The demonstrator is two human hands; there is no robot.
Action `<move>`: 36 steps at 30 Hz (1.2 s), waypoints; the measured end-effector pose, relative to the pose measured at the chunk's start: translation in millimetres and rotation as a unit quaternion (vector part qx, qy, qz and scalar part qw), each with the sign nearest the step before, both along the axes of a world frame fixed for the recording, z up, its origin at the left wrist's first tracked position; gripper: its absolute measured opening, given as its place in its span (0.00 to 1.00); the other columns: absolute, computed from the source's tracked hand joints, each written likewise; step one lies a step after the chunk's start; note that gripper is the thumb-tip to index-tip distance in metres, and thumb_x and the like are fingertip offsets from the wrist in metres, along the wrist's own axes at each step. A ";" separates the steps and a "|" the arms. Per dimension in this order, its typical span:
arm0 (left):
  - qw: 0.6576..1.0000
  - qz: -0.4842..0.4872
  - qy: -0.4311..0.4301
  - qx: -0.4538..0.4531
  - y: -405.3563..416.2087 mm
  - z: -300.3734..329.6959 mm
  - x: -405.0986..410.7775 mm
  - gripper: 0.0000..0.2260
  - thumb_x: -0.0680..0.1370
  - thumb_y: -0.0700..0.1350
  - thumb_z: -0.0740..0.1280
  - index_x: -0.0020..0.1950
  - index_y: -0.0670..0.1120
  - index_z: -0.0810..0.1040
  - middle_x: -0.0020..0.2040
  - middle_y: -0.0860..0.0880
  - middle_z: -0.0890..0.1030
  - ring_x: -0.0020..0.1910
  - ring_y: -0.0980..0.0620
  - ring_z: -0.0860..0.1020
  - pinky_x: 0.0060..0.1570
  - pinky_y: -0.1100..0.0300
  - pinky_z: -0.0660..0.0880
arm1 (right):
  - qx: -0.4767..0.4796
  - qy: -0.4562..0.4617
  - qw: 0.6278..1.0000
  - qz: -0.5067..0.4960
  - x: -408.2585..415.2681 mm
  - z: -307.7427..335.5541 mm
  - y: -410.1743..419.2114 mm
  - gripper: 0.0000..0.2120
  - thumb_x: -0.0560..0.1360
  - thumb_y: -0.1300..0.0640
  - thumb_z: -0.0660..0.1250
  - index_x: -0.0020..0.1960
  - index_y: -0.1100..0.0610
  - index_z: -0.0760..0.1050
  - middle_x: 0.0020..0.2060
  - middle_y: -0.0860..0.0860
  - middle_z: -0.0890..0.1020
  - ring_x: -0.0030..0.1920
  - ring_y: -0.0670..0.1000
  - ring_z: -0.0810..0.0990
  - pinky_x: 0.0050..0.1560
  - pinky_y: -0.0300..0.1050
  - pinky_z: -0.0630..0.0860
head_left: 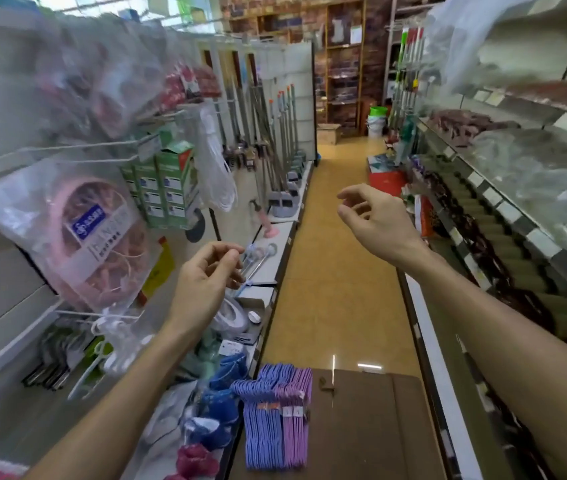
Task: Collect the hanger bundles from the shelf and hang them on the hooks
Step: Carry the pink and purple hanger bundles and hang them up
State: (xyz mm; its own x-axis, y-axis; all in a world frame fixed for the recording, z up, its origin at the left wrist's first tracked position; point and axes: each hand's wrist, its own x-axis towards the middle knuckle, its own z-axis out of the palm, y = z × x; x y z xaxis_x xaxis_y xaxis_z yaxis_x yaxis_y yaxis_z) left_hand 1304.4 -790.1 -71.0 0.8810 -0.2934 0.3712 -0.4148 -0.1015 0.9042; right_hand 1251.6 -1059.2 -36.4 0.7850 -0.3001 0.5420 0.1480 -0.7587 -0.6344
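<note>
Head view: hanger bundles (277,415) stand upright on the brown tabletop (372,427), below both empty, loosely curled grips; left hand (202,285) nearer than right hand (375,216).

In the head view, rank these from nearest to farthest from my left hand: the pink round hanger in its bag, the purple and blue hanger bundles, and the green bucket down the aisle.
From the left hand:
1. Pink round hanger, bagged, hanging on the rack just to its left.
2. Purple and blue hanger bundles, standing below it, beside the brown surface.
3. Green bucket, far down the aisle at the end.
</note>
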 end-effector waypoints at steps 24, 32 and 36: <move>0.979 -0.073 0.113 0.153 -91.3 -391.6 231.6 0.06 0.82 0.44 0.63 0.55 0.51 0.79 0.43 0.51 0.82 0.41 0.53 0.81 0.45 0.57 0.80 | 0.068 0.184 0.975 -0.103 177.5 -455.1 -98.9 0.15 0.80 0.52 0.66 0.67 0.52 0.74 0.55 0.47 0.78 0.51 0.45 0.78 0.47 0.39 0.76; 0.970 -0.083 0.126 0.191 -113.5 -632.1 250.8 0.05 0.82 0.43 0.64 0.53 0.51 0.78 0.43 0.46 0.81 0.40 0.54 0.80 0.44 0.56 0.78 | 0.076 0.242 0.962 -0.101 195.8 -691.3 -86.8 0.16 0.80 0.53 0.65 0.66 0.54 0.75 0.54 0.48 0.79 0.47 0.44 0.79 0.51 0.46 0.80; 0.961 -0.088 0.111 0.236 -110.7 -719.7 270.7 0.05 0.82 0.46 0.63 0.55 0.51 0.78 0.44 0.49 0.80 0.40 0.57 0.80 0.46 0.53 0.78 | 0.098 0.254 0.958 -0.095 207.5 -788.4 -80.2 0.15 0.80 0.53 0.65 0.65 0.54 0.75 0.52 0.47 0.80 0.45 0.41 0.78 0.47 0.42 0.78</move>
